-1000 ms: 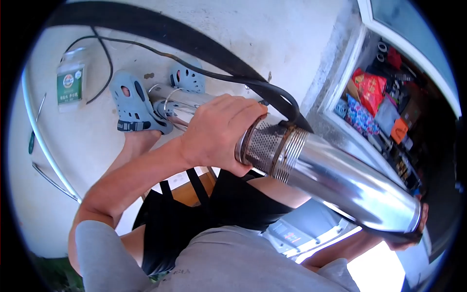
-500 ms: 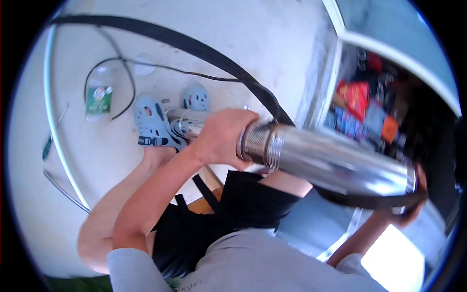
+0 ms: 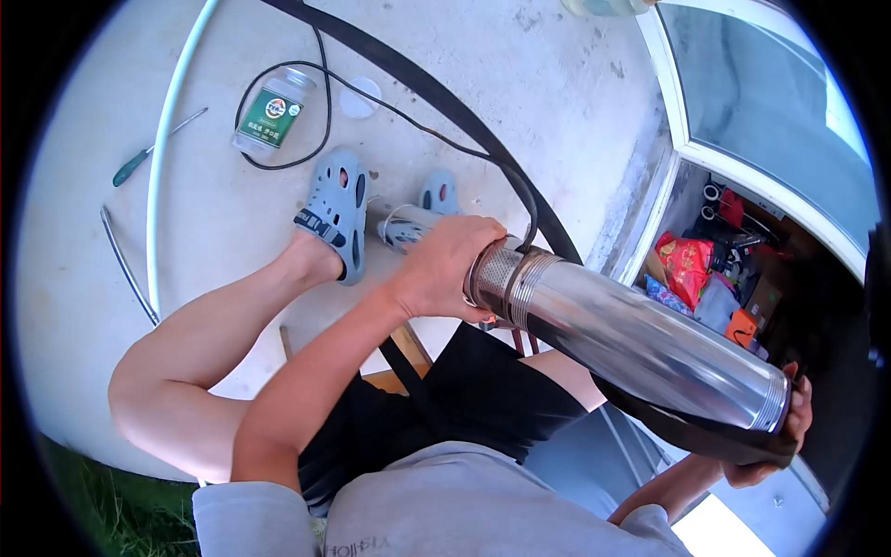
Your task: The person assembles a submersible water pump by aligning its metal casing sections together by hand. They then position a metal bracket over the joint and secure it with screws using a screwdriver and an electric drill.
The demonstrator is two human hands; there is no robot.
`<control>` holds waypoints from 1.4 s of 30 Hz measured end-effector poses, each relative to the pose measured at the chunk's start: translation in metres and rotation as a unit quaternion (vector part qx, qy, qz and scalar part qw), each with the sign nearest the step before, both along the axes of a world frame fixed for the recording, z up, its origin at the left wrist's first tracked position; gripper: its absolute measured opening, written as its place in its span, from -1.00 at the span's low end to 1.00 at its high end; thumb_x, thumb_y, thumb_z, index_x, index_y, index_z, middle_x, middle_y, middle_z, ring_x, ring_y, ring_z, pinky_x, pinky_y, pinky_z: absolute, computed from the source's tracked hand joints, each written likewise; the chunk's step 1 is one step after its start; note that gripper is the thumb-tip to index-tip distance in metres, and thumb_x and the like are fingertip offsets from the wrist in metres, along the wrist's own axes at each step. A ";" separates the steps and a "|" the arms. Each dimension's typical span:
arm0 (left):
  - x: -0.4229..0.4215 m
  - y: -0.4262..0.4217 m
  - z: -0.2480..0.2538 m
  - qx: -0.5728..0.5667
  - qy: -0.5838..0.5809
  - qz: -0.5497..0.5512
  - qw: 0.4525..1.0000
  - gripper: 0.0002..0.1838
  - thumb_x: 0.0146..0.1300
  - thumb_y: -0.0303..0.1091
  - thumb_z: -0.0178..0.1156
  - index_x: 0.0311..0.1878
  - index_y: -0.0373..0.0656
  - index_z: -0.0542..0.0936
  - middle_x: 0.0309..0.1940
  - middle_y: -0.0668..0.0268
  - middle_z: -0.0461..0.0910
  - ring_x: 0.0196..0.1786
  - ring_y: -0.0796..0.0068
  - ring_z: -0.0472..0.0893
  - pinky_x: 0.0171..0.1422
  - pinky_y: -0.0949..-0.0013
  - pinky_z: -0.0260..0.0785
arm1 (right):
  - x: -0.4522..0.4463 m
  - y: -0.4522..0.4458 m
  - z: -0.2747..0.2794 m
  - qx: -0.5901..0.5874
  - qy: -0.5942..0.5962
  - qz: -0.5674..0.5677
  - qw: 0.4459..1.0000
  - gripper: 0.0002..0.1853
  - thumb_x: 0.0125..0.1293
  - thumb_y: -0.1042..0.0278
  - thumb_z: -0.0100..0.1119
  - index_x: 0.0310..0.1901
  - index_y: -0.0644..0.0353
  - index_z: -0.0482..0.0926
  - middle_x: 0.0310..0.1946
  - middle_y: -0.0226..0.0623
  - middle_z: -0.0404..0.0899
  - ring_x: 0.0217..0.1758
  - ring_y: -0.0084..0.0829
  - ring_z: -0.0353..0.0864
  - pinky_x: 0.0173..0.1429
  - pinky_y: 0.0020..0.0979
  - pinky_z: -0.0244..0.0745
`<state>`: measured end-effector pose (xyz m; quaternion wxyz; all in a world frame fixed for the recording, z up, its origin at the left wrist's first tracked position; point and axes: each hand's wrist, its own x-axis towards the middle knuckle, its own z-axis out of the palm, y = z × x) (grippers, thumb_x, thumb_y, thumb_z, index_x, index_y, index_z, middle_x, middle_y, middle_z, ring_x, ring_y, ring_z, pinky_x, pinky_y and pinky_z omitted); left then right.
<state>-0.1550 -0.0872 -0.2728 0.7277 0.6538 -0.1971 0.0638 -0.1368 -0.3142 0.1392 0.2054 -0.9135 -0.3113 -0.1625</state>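
Observation:
A long stainless-steel submersible pump [image 3: 640, 330] lies slantwise across my lap, its right end lower. Close to its perforated strainer band [image 3: 497, 277], my left hand [image 3: 450, 266] is closed round the pump body. A thinner shiny section continues past that hand toward my feet. My right hand [image 3: 789, 427] wraps the threaded right end, its palm partly hidden behind the metal. A wide black strap or flat hose [image 3: 408, 74] arches behind the pump, and a black band runs along its underside to my right hand. Beside the strainer, a black cable [image 3: 531, 209] meets the pump.
On the concrete floor are a clear jar with a green label [image 3: 271, 116], a round white lid [image 3: 360, 97], a green-handled screwdriver [image 3: 139, 162] and a pale hose [image 3: 167, 130]. An open cabinet with a red bag [image 3: 687, 265] stands at right, below a glass pane [image 3: 752, 74].
The camera view has shifted, so the floor items appear farther right. The pump's right end and my right hand sit lower in view. Both hands keep hold of the pump.

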 end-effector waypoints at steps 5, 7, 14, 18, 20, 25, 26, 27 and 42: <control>-0.042 -0.032 0.009 -0.003 0.013 0.134 0.991 0.03 -0.44 -0.42 0.65 0.29 -0.16 0.41 0.21 0.06 0.51 0.23 -0.09 0.55 0.34 -0.06 0.39 | -0.052 -0.038 0.017 -0.048 0.073 -0.069 0.994 -0.20 0.31 -0.55 0.00 0.40 -0.19 0.42 0.43 0.06 0.34 0.54 0.17 0.33 0.56 0.39 0.26; -0.049 -0.040 0.007 0.001 0.001 0.142 0.990 0.01 -0.37 -0.40 0.65 0.30 -0.16 0.39 0.22 0.05 0.51 0.23 -0.11 0.55 0.33 -0.05 0.39 | -0.072 -0.036 0.012 -0.038 0.088 -0.109 0.989 -0.16 0.24 -0.57 0.08 0.40 -0.18 0.42 0.44 0.07 0.33 0.52 0.18 0.36 0.55 0.38 0.28; -0.058 -0.049 0.004 0.037 -0.008 0.124 0.992 0.00 -0.32 -0.33 0.65 0.31 -0.15 0.38 0.25 0.05 0.48 0.27 -0.12 0.53 0.34 -0.12 0.40 | -0.097 -0.055 -0.013 -0.020 0.055 -0.254 0.965 0.04 0.06 -0.77 0.08 0.38 -0.10 0.37 0.46 0.10 0.32 0.42 0.28 0.47 0.43 0.31 0.47; -0.064 -0.056 0.002 0.067 -0.003 0.131 0.989 -0.01 -0.24 -0.25 0.67 0.33 -0.13 0.38 0.26 0.04 0.49 0.30 -0.10 0.52 0.37 -0.12 0.39 | -0.096 -0.068 -0.020 -0.036 0.057 -0.291 0.954 0.18 -0.01 -0.89 -0.01 0.47 -0.12 0.27 0.47 0.13 0.30 0.36 0.30 0.53 0.34 0.26 0.58; -0.060 -0.062 0.004 0.072 -0.003 0.138 0.988 -0.03 -0.19 -0.22 0.67 0.34 -0.13 0.38 0.26 0.04 0.50 0.31 -0.09 0.52 0.38 -0.12 0.38 | -0.089 -0.068 -0.019 -0.035 0.060 -0.303 0.951 0.22 -0.02 -0.90 -0.01 0.52 -0.13 0.21 0.47 0.13 0.30 0.36 0.29 0.54 0.32 0.25 0.59; -0.059 -0.067 0.004 0.079 0.002 0.159 0.984 -0.10 -0.05 -0.15 0.63 0.34 -0.12 0.37 0.25 0.06 0.53 0.30 -0.07 0.55 0.38 -0.12 0.39 | -0.083 -0.081 -0.010 -0.047 0.083 -0.305 0.948 0.31 -0.04 -0.90 0.00 0.62 -0.14 0.10 0.45 0.13 0.32 0.36 0.25 0.55 0.28 0.23 0.63; -0.058 -0.066 0.003 0.086 -0.004 0.163 0.983 -0.10 -0.04 -0.14 0.63 0.34 -0.12 0.36 0.25 0.06 0.53 0.30 -0.07 0.55 0.38 -0.11 0.39 | -0.081 -0.076 -0.011 -0.051 0.074 -0.310 0.947 0.31 -0.04 -0.91 -0.01 0.62 -0.14 0.11 0.45 0.12 0.32 0.36 0.24 0.55 0.28 0.23 0.63; -0.057 -0.066 0.002 0.087 -0.005 0.163 0.983 -0.10 -0.04 -0.14 0.63 0.34 -0.12 0.36 0.25 0.06 0.53 0.30 -0.07 0.55 0.38 -0.11 0.39 | -0.080 -0.074 -0.013 -0.054 0.063 -0.313 0.946 0.30 -0.05 -0.91 -0.02 0.61 -0.14 0.12 0.44 0.11 0.33 0.36 0.23 0.55 0.28 0.23 0.63; -0.063 -0.073 0.004 0.089 0.016 0.188 0.978 -0.31 0.17 -0.33 0.50 0.32 -0.10 0.37 0.25 0.07 0.56 0.33 -0.03 0.56 0.38 -0.08 0.40 | -0.080 -0.074 -0.010 -0.059 0.054 -0.326 0.942 0.33 -0.02 -0.86 0.02 0.63 -0.05 0.02 0.39 0.18 0.34 0.36 0.18 0.54 0.31 0.18 0.64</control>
